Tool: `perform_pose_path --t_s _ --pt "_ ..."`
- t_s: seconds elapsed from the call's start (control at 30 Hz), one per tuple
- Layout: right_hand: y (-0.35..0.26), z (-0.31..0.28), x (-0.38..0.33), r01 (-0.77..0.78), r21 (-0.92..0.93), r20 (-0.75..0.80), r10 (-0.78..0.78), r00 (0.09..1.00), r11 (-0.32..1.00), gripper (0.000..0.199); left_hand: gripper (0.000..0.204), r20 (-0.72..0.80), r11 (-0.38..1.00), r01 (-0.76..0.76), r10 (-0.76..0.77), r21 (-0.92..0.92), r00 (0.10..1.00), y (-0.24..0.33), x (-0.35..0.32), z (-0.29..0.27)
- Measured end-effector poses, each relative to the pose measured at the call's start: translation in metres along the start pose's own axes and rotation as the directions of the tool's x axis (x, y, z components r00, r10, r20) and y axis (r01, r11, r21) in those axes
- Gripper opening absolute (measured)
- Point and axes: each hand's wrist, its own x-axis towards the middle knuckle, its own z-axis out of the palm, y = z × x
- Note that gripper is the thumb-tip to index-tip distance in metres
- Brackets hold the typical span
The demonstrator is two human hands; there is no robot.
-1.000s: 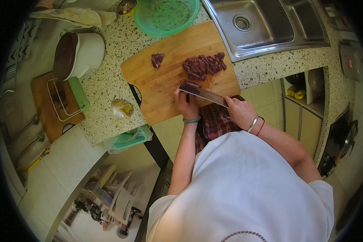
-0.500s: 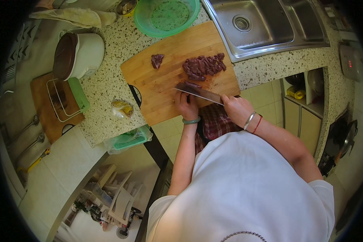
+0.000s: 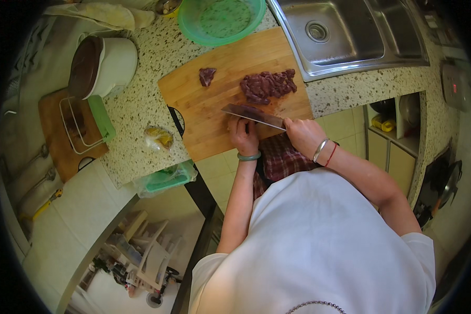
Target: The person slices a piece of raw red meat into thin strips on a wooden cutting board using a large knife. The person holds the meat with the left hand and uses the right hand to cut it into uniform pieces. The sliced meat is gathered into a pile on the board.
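The right hand (image 3: 303, 137) has its fingers wrapped around the handle of a broad-bladed knife (image 3: 254, 115), whose blade slants over the near half of the wooden cutting board (image 3: 196, 112). The left hand (image 3: 244, 135) is close beside the blade on its near side, fingers bent and bunched together; whether they pinch a piece of meat or only press downward cannot be told, since the knuckles hide what is under them.

The dark red meat (image 3: 267, 86) lies on the board in a cut heap beyond the blade, toward the sink (image 3: 345, 36), with a separate chunk (image 3: 207, 76) to its left.

The meat looks moist, so it is probably soft, limp and slippery, light in single pieces and apt to slide or squash under a loose pinch. A firm downward press with curled fingers, well back from the edge, would suit it best; the heap likely needs scooping from beneath. The knife appears stiff and perhaps fairly heavy, best held at the handle, away from any wet on the blade.
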Motion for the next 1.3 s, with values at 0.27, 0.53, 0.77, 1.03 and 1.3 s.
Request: perform_pose_path --t_s 0.27,0.53,0.77,1.03,1.3 --pt "0.012 0.013 -0.024 0.062 0.14 -0.224 -0.03 0.974 0.988 0.023 0.018 -0.011 0.998 0.027 -0.028 -0.059 1.0 0.002 -0.004 0.002" --pt "0.009 0.016 -0.035 0.008 0.021 -0.128 -0.005 0.992 1.0 0.022 0.033 0.048 0.998 0.025 -0.022 -0.063 0.999 0.0 -0.001 -0.001" --pt "0.008 0.016 -0.033 0.012 -0.015 -0.14 -0.014 0.99 1.0 0.02 0.034 0.024 0.996 0.04 -0.038 -0.075 0.999 0.003 -0.001 0.0" --pt "0.007 0.017 -0.03 -0.002 -0.052 -0.123 -0.004 0.992 0.999 0.016 0.034 0.029 0.998 0.027 -0.025 -0.058 0.999 0.007 0.003 -0.001" --pt "0.002 0.007 -0.018 -0.006 -0.03 -0.068 0.004 0.998 1.0 0.008 0.03 0.05 0.999 0.031 -0.029 -0.039 0.998 0.002 0.0 -0.001"
